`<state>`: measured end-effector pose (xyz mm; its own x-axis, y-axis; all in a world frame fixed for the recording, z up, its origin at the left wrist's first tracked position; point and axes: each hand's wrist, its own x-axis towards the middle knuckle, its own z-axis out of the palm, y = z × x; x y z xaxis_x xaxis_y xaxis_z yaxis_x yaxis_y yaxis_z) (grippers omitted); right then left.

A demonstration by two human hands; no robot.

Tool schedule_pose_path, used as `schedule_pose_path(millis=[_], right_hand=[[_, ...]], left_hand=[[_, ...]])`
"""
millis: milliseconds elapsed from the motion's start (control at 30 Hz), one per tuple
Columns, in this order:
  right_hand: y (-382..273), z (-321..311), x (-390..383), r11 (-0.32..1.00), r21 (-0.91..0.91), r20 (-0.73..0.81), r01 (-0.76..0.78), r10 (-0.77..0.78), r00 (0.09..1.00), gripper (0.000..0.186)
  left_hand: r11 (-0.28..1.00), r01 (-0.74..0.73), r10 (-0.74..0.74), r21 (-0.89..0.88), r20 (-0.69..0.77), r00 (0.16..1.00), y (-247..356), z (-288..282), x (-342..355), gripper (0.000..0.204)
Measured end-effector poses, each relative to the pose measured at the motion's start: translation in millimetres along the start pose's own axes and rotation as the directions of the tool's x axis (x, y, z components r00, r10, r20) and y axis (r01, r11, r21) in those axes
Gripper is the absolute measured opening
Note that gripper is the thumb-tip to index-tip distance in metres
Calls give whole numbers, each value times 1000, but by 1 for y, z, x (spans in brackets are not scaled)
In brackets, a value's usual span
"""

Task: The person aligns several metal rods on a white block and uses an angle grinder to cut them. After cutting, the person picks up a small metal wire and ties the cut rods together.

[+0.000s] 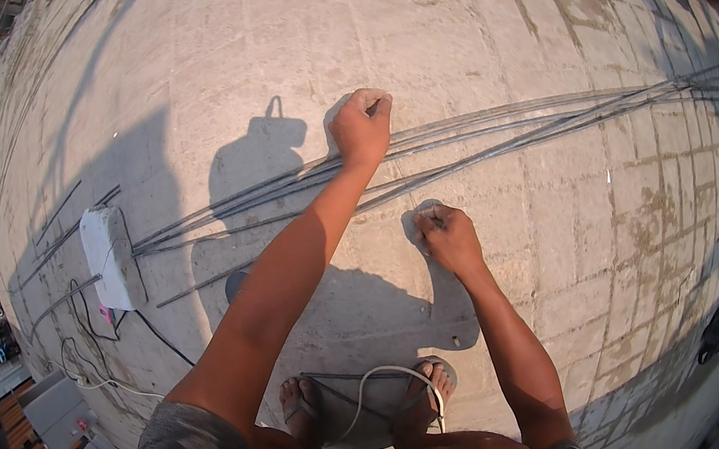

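Observation:
A bundle of long, thin grey steel rods [476, 129] runs slantwise over the rough concrete floor. On its far side my left hand [361, 130] is closed with curled fingers. It is reached out, just above or on the floor. My right hand [450, 238] is on the near side of the rods, closed with thumb and fingers pinched together. Small dark gaps show between the fingers of both hands, and whatever they hold, if anything, is too small to make out. My left forearm passes over the rods and hides part of them.
At left lie a whitish block-like object [105, 256] and loose dark cables [88, 333]. A pale cable [363, 388] loops by my sandalled feet, near dark rod pieces [355, 375]. A small dark bundle [715, 332] lies far right. Buildings show beyond the left edge.

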<state>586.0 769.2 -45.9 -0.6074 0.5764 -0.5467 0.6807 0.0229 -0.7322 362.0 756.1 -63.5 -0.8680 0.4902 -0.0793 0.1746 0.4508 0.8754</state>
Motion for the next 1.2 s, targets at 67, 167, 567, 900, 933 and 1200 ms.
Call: schedule_pose_path(millis=[67,167,567,900,933,1200], right_hand=[[-1,-1,0,997,-72,-4,0,0,1000,34],[-12,-6,-1,991,-115,53,-71,77,996,36],[-100,-16,39,980,16,135,199,-199,971,33],[-54,-15,45,983,-184,142,5,22,990,31],[-51,-10,46,972,-228,108,48,-23,994,31],[-71,-15,32,998,67,146,-20,10,989,30]], left_hand=[[952,101,-79,-288,88,993,1,-1,-5,22],[852,249,-177,-460,194,965,7,-5,-17,22],[791,412,-225,-452,412,883,45,-54,-46,27],[929,94,30,-359,326,945,61,-57,-59,27],[933,60,63,-356,326,943,63,-58,-57,28],[959,14,100,-285,384,918,66,-57,-54,29]])
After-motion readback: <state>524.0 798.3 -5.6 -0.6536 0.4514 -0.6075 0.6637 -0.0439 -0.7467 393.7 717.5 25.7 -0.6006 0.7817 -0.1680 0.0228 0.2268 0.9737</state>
